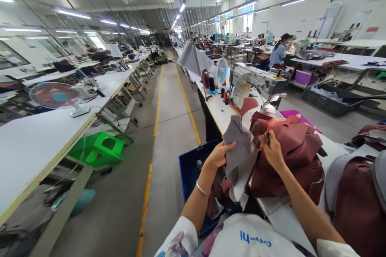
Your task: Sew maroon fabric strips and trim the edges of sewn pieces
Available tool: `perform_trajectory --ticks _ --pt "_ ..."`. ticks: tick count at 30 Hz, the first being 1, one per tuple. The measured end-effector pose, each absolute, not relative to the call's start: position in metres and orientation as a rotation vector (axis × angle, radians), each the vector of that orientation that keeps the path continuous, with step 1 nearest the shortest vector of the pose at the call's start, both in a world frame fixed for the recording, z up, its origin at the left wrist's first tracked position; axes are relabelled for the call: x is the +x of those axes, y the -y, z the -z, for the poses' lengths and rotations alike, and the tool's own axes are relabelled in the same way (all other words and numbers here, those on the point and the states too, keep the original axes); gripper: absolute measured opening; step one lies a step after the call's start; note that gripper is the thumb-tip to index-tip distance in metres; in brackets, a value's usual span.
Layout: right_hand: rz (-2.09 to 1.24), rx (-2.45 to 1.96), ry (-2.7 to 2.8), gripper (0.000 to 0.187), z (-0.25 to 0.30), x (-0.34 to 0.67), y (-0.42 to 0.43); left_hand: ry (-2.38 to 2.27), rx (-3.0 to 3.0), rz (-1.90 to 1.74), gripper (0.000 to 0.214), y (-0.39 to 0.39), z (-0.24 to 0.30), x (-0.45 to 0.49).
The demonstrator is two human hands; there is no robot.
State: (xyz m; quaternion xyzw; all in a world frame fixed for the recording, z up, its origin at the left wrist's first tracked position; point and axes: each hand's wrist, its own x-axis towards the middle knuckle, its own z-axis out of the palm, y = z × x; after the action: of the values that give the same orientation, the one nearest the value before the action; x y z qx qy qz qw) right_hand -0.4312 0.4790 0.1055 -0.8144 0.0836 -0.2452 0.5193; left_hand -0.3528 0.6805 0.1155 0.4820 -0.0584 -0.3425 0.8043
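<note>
Left hand [219, 155] is out front, forearm angled up and forward from the bottom edge, a pale bracelet [202, 188] on the wrist. Fingers are closed on a stack of grey cloth [239, 148], thumb on the near face, other fingers mostly hidden behind it. The cloth is held up over the near edge of the white table [279, 215], beside the maroon cloth [289, 164] heaped there. Right hand [274, 150] is higher and further right, forearm running up and left from the lower right, wrist bent, fingers curled tight around a small dark tool [268, 138]. Only a sliver of the tool shows; can't tell what kind. Right fingertips are close to the maroon cloth at the stack's right side; can't tell whether they touch it. Upper arms are out of frame, short white sleeves cut off at the bottom corners. Blue bin [181, 168] sits low by the table, partly blocked by the left forearm; maroon and grey scraps in it are hard to separate. Sewing machine [241, 84] stands beyond the heap, its needle end not readable. Maroon bag-like piece [356, 196] at right is partly cut off.
</note>
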Motion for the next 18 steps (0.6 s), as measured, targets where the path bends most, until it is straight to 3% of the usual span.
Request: perform_trajectory --ticks 3,5,9,14,18 --pt "0.484 -1.62 -0.25 0.044 -0.108 -0.421 -0.471 0.005 0.898 0.81 0.024 -0.679 -0.114 -0.348" --pt "0.589 -1.546 -0.315 0.043 -0.11 -0.426 -0.468 -0.067 0.834 0.858 0.022 -0.678 -0.111 -0.345" --pt "0.875 -1.933 -0.114 0.035 -0.124 -0.461 -0.48 -0.103 0.767 0.939 0.027 -0.674 -0.106 -0.34" --pt "0.455 -2.41 0.583 0.043 -0.137 -0.473 -0.512 -0.059 0.754 0.934 0.026 -0.664 -0.106 -0.341" --pt "0.45 -2.505 0.44 0.042 -0.119 -0.443 -0.497 -0.082 0.789 0.929 0.027 -0.661 -0.109 -0.343"
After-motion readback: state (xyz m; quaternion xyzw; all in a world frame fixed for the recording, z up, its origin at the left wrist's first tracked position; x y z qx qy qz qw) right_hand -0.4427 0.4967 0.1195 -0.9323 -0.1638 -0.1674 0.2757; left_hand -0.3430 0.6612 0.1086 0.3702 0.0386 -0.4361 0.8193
